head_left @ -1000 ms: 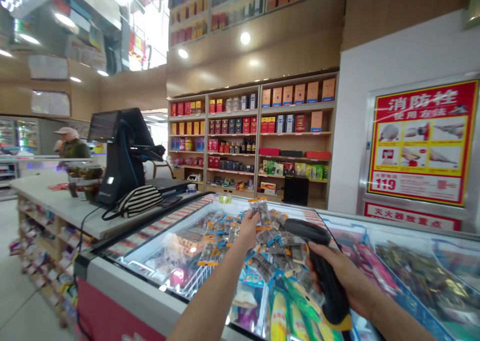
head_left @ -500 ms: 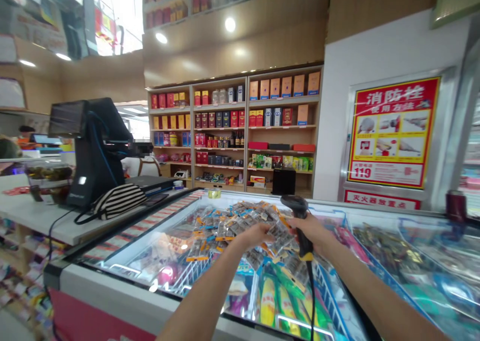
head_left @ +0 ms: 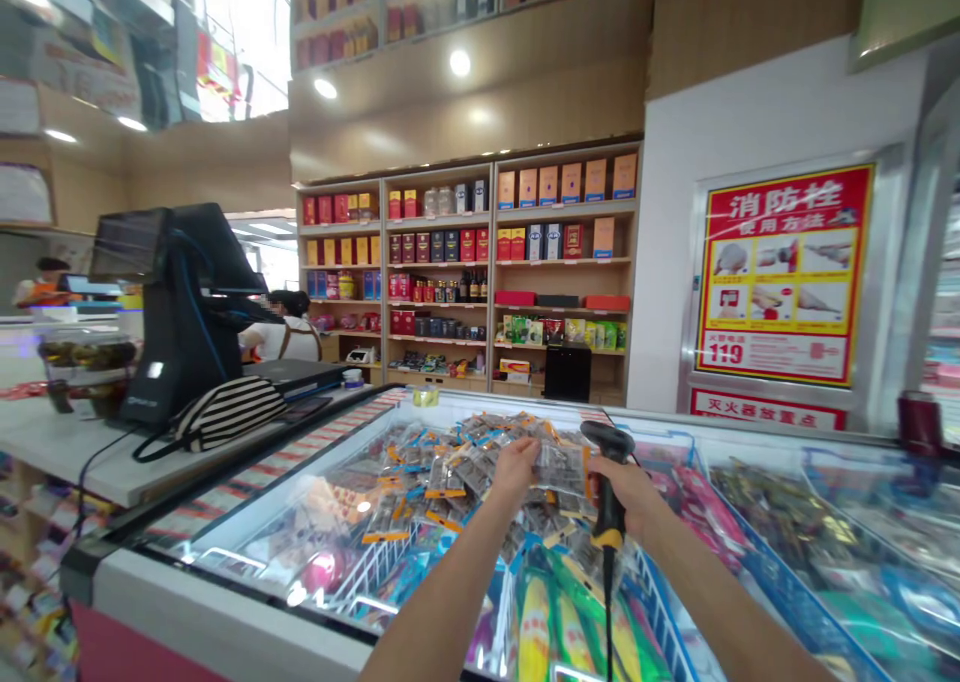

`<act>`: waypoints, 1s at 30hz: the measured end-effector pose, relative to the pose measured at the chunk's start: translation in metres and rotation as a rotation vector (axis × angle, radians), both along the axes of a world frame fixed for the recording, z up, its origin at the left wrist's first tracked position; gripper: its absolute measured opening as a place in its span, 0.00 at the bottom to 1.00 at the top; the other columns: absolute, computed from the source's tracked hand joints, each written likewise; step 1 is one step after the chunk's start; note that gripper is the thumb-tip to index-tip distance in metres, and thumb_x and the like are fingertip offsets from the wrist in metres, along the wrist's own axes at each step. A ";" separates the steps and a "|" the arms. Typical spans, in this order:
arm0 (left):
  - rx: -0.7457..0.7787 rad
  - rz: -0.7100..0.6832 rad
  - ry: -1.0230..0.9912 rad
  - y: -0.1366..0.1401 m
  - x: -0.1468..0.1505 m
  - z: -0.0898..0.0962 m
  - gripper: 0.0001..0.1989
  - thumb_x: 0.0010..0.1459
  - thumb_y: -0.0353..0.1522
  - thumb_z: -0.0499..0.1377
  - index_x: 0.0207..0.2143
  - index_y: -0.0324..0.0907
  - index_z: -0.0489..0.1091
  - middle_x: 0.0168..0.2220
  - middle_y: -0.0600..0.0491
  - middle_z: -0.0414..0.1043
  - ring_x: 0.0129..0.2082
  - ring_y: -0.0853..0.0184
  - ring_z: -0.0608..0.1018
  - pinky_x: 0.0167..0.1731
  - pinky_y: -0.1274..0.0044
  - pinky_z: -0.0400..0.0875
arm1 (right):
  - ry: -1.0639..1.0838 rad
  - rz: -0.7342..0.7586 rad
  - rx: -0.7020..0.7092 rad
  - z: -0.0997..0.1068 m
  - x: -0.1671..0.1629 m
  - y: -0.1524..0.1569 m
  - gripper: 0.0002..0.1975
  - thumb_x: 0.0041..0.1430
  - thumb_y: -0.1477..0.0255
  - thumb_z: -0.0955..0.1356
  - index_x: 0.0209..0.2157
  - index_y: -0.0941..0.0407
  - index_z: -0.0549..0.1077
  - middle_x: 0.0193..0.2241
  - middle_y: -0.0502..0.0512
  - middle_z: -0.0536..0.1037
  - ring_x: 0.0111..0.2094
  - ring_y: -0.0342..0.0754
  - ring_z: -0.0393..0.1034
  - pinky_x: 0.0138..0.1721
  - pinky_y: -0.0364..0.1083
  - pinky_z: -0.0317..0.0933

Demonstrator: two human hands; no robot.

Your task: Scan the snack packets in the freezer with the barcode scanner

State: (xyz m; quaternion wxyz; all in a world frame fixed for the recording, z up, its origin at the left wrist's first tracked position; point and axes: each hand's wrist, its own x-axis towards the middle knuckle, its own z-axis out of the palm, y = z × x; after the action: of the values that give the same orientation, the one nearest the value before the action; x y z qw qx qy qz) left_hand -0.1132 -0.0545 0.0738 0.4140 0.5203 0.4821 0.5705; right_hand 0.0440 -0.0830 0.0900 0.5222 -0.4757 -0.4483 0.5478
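Note:
My right hand point(head_left: 628, 492) is wrapped round a black barcode scanner point(head_left: 611, 512) with a yellow band at its lower end and a cable hanging down. My left hand point(head_left: 516, 470) is closed on the left edge of a small clear packet point(head_left: 559, 468) with orange ends. The packet's right edge reaches the fingertips of my right hand; whether they grip it too is hard to tell. Beneath both hands, a heap of similar packets point(head_left: 450, 467) with orange and blue ends lies on top of the glass-topped freezer point(head_left: 247, 617).
A black cash register point(head_left: 161, 312) and a striped pouch point(head_left: 232, 412) stand on the left counter. Inside the freezer are green and yellow packs point(head_left: 559, 612) in wire baskets. Shelves of boxes point(head_left: 439, 247) line the back wall. A person point(head_left: 289, 332) sits behind the register.
My left hand has risen from the heap with a packet pinched in it, now held level before the scanner. My right hand has shifted slightly. The view has tilted a little.

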 end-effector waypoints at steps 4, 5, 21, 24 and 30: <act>0.129 0.157 0.292 0.010 -0.044 0.014 0.09 0.48 0.32 0.50 0.24 0.39 0.69 0.20 0.56 0.66 0.24 0.71 0.68 0.25 0.81 0.59 | -0.104 0.129 0.027 0.010 0.017 -0.023 0.06 0.43 0.71 0.66 0.23 0.57 0.62 0.14 0.45 0.65 0.14 0.38 0.60 0.15 0.38 0.55; 0.155 0.187 0.367 0.012 -0.056 0.017 0.09 0.48 0.31 0.51 0.23 0.40 0.69 0.21 0.56 0.66 0.25 0.71 0.68 0.26 0.81 0.58 | -0.149 0.169 0.039 0.014 0.021 -0.030 0.07 0.44 0.70 0.66 0.25 0.57 0.63 0.16 0.45 0.66 0.15 0.38 0.60 0.14 0.38 0.55; 0.304 0.246 1.097 0.020 -0.078 0.046 0.12 0.51 0.35 0.48 0.32 0.44 0.70 0.29 0.53 0.72 0.31 0.67 0.71 0.29 0.80 0.59 | -0.427 0.449 0.114 0.018 0.024 -0.061 0.12 0.49 0.62 0.62 0.24 0.56 0.57 0.15 0.45 0.63 0.12 0.38 0.56 0.12 0.39 0.52; 0.306 0.239 1.152 0.019 -0.075 0.050 0.13 0.52 0.35 0.47 0.33 0.44 0.70 0.30 0.53 0.72 0.32 0.67 0.72 0.29 0.80 0.59 | -0.407 0.439 0.091 0.019 0.024 -0.062 0.12 0.49 0.62 0.62 0.23 0.56 0.57 0.15 0.44 0.63 0.12 0.37 0.56 0.11 0.38 0.52; 0.300 0.251 1.232 0.021 -0.074 0.055 0.13 0.53 0.35 0.47 0.34 0.45 0.69 0.32 0.53 0.73 0.34 0.67 0.72 0.31 0.80 0.60 | -0.399 0.416 0.058 0.023 0.022 -0.058 0.13 0.48 0.61 0.63 0.23 0.56 0.57 0.14 0.44 0.62 0.12 0.37 0.56 0.11 0.38 0.51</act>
State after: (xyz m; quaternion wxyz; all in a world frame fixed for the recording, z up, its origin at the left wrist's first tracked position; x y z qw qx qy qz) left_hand -0.1876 -0.0335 0.1290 -0.0855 0.7442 0.6037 0.2726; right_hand 0.0664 -0.1409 0.1128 0.3134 -0.4568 -0.6454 0.5259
